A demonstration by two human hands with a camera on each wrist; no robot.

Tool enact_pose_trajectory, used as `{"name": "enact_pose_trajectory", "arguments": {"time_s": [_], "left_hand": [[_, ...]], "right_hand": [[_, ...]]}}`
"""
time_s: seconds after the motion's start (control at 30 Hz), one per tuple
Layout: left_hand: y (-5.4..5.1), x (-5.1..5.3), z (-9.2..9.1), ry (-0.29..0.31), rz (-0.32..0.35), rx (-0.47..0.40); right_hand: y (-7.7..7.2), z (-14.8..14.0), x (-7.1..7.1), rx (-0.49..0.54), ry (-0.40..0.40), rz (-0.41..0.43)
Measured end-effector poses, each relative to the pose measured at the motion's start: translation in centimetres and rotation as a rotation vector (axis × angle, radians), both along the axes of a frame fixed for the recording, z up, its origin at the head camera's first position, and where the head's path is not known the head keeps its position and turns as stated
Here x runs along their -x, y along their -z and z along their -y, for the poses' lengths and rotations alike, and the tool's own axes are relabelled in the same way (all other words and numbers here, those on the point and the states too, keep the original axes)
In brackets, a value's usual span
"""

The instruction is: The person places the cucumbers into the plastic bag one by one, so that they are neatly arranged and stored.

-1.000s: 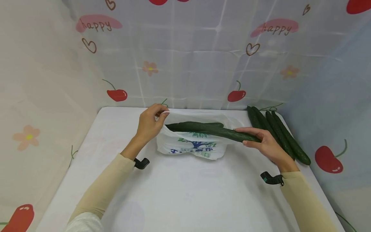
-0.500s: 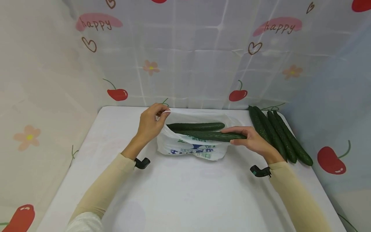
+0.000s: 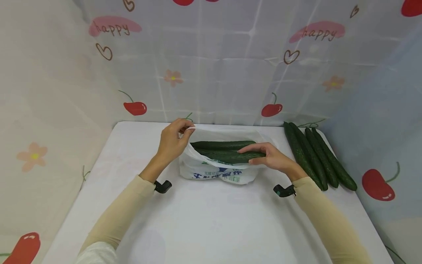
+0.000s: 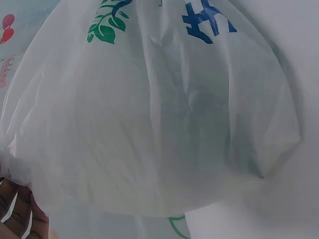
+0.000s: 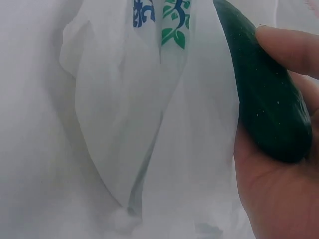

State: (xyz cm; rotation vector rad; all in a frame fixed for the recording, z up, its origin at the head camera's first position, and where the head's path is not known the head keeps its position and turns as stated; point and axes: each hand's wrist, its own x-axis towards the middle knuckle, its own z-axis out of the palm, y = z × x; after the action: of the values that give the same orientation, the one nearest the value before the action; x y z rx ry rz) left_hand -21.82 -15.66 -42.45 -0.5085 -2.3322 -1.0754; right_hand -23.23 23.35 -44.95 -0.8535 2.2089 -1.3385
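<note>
A white plastic bag [image 3: 214, 174] with blue and green print lies on the table, its mouth held wide. My left hand [image 3: 173, 137] pinches the bag's rim at its left end; in the left wrist view the bag hides most of that hand. My right hand [image 3: 271, 157] grips the right end of a cucumber [image 3: 227, 156], which lies mostly inside the bag's mouth. Behind it in the bag is a second cucumber [image 3: 224, 145]. Seen from the right wrist, the held cucumber [image 5: 264, 94] sits between thumb and fingers, beside the bag's side.
Several more cucumbers [image 3: 316, 157] lie side by side at the table's back right, near my right forearm. The white table [image 3: 204, 223] meets a printed curtain [image 3: 217, 73] at the back, with curtains at both sides too.
My right hand has moved left with the cucumber, sliding it from sticking out at the right to mostly inside the bag. My left hand has stayed on the rim.
</note>
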Motion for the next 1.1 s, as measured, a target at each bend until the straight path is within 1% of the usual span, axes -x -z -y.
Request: {"name": "enact_pose_trajectory", "arguments": {"time_s": [0.13,0.3,0.53,0.63,0.7,0.77,0.93,1.0,1.1], "left_hand": [[0.0,-0.1,0.0,0.002,0.005,0.007],[-0.1,-0.1,0.0,-0.005,0.006,0.003],[-0.1,0.0,0.0,-0.003,-0.006,0.000],[-0.1,0.0,0.0,-0.002,-0.005,0.001],[-0.1,0.0,0.0,-0.004,-0.003,-0.001],[-0.1,0.0,0.0,-0.006,0.002,-0.004],[-0.2,-0.1,0.0,-0.006,0.003,-0.002],[-0.2,0.0,0.0,-0.005,-0.002,-0.003],[-0.3,0.0,0.1,-0.003,-0.010,-0.006]], "right_hand": [[0.5,0.9,0.4,-0.004,-0.022,0.011],[1.0,1.2,0.8,-0.012,-0.044,0.030],[1.6,0.7,1.2,-0.061,-0.024,0.037],[1.8,0.7,1.2,-0.087,-0.008,0.004],[1.8,0.7,1.1,-0.112,0.013,-0.034],[1.7,0.9,1.0,-0.155,0.034,-0.099],[1.5,1.5,0.5,-0.305,0.085,-0.267],[1.4,1.7,0.2,-0.358,0.096,-0.316],[1.0,1.8,-0.2,-0.402,0.105,-0.405]]}}
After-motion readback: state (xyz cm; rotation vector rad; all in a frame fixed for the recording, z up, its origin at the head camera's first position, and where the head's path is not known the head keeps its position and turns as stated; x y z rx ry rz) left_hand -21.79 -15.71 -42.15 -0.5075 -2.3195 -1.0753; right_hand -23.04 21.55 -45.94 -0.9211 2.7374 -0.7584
